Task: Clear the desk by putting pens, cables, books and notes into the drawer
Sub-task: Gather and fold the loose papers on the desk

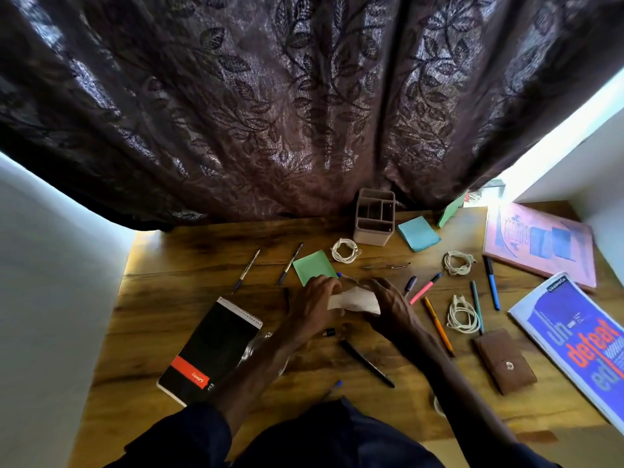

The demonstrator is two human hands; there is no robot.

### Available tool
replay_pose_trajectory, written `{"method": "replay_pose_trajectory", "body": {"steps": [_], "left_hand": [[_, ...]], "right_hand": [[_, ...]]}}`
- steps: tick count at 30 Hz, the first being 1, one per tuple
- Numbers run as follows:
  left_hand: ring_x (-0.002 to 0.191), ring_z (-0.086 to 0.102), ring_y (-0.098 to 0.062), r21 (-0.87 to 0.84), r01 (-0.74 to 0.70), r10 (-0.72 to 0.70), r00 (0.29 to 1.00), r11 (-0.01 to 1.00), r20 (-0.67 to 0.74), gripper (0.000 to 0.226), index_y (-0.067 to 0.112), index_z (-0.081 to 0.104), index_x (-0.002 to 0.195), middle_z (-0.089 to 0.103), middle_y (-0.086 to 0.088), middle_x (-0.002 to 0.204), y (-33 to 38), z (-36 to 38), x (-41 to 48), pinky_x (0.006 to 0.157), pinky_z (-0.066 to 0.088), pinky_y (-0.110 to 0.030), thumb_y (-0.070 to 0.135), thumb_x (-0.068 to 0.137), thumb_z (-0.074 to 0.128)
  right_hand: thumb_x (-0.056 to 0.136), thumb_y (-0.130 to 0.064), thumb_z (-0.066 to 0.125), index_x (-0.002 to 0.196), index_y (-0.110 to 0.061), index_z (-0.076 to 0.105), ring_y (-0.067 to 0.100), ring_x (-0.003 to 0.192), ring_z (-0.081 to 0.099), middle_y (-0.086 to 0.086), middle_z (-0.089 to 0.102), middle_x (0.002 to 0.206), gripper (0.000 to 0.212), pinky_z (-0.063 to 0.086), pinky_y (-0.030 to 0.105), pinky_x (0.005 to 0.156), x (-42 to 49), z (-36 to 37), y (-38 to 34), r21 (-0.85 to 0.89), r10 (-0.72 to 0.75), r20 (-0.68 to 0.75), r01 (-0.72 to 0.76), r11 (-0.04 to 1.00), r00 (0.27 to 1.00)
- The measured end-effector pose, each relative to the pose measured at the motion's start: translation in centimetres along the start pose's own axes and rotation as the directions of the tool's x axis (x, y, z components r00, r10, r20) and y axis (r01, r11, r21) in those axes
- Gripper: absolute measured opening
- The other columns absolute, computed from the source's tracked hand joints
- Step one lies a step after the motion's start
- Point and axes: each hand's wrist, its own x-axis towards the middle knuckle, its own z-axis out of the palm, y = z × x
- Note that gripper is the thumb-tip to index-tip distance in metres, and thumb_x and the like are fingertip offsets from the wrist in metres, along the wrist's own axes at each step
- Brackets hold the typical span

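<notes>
So a pale note slip (354, 300) is being held just over the middle of the desk (189, 285), pinched at one end by the left hand (314, 300) and at the other by the right hand (388, 298), probably so it's kept flat while it's gathered up. It looks thin, cream-coloured and a bit bent. The green sticky pad (310, 266) sits right by the left fingertips; contact can't be told. Pens (366, 363), cables (462, 315) and books (540, 243) are scattered around, and no drawer is seen
</notes>
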Motion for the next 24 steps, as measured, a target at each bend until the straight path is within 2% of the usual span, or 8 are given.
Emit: {"method": "replay_pose_trajectory", "body": {"steps": [2, 4, 9, 12, 15, 19, 24], "left_hand": [[0.126, 0.047, -0.015, 0.004, -0.009, 0.009, 0.999, 1.0, 0.047, 0.061, 0.028, 0.05, 0.134, 0.052, 0.005, 0.136, -0.2, 0.3, 0.1, 0.09, 0.035, -0.024, 0.041, 0.082, 0.079], [0.13, 0.045, -0.016, 0.006, -0.014, 0.014, 0.997, 1.0, 0.08, 0.065, 0.027, 0.047, 0.138, 0.05, 0.003, 0.14, -0.1, 0.5, 0.1, 0.095, 0.037, -0.026, 0.039, 0.082, 0.079], [0.131, 0.045, -0.018, 0.007, -0.008, 0.008, 0.997, 1.0, 0.077, 0.065, 0.025, 0.047, 0.138, 0.05, 0.002, 0.141, -0.4, 0.9, 0.2, 0.093, 0.035, -0.026, 0.036, 0.082, 0.079], [0.131, 0.045, -0.018, 0.003, 0.042, -0.042, 0.995, 0.999, 0.091, 0.071, 0.024, 0.044, 0.14, 0.049, 0.002, 0.141, -1.3, 1.1, 0.0, 0.096, 0.038, -0.028, 0.036, 0.08, 0.081], [0.133, 0.044, -0.02, -0.018, 0.146, -0.144, 0.985, 0.989, 0.096, 0.075, 0.022, 0.043, 0.14, 0.049, 0.0, 0.143, -2.4, 1.3, -0.5, 0.101, 0.042, -0.032, 0.033, 0.077, 0.083], [0.132, 0.045, -0.019, -0.054, 0.209, -0.203, 0.974, 0.976, 0.105, 0.069, 0.023, 0.044, 0.138, 0.051, 0.0, 0.143, -3.1, 2.0, -0.8, 0.093, 0.041, -0.026, 0.031, 0.08, 0.082], [0.133, 0.045, -0.02, -0.049, 0.205, -0.199, 0.975, 0.978, 0.096, 0.062, 0.023, 0.046, 0.138, 0.051, -0.001, 0.143, -3.1, 2.5, -0.9, 0.092, 0.039, -0.024, 0.033, 0.086, 0.077]], "right_hand": [[0.081, -0.017, 0.08, 0.15, -0.012, 0.039, 0.027, 0.133, 0.049, 0.011, 0.049, 0.147, 0.08, 0.033, 0.021, 0.099, -0.1, -0.1, 0.3, 0.0, 0.004, 0.062, -0.004, 1.0, 0.998], [0.084, -0.014, 0.077, 0.151, -0.011, 0.037, 0.027, 0.135, 0.047, 0.011, 0.047, 0.149, 0.077, 0.031, 0.019, 0.099, -0.3, 0.0, 0.5, 0.01, 0.011, 0.103, -0.012, 1.0, 0.995], [0.083, -0.011, 0.078, 0.139, -0.014, 0.054, 0.023, 0.128, 0.054, 0.007, 0.057, 0.14, 0.061, 0.036, 0.022, 0.1, -0.8, 0.7, 1.0, 0.052, 0.033, -0.037, -0.031, 0.998, 0.999], [0.084, -0.017, 0.077, 0.122, -0.019, 0.067, 0.017, 0.117, 0.06, 0.002, 0.064, 0.128, 0.039, 0.045, 0.02, 0.093, -0.6, 0.6, 1.1, 0.051, 0.048, -0.094, -0.043, 0.998, 0.994], [0.085, -0.016, 0.077, 0.112, -0.02, 0.072, 0.014, 0.104, 0.065, 0.0, 0.068, 0.117, 0.028, 0.053, 0.022, 0.082, -0.5, 0.7, 0.6, 0.046, 0.049, -0.131, -0.044, 0.998, 0.99], [0.085, -0.014, 0.077, 0.106, -0.022, 0.075, 0.006, 0.083, 0.066, -0.002, 0.072, 0.106, 0.023, 0.053, 0.017, 0.065, -0.4, 0.9, -0.1, 0.033, 0.031, -0.156, -0.026, 0.999, 0.987], [0.087, -0.017, 0.074, 0.109, -0.024, 0.073, 0.005, 0.084, 0.066, -0.003, 0.071, 0.107, 0.023, 0.06, 0.026, 0.065, 0.0, 1.3, 0.0, 0.015, 0.047, -0.129, -0.046, 0.999, 0.991]]}}
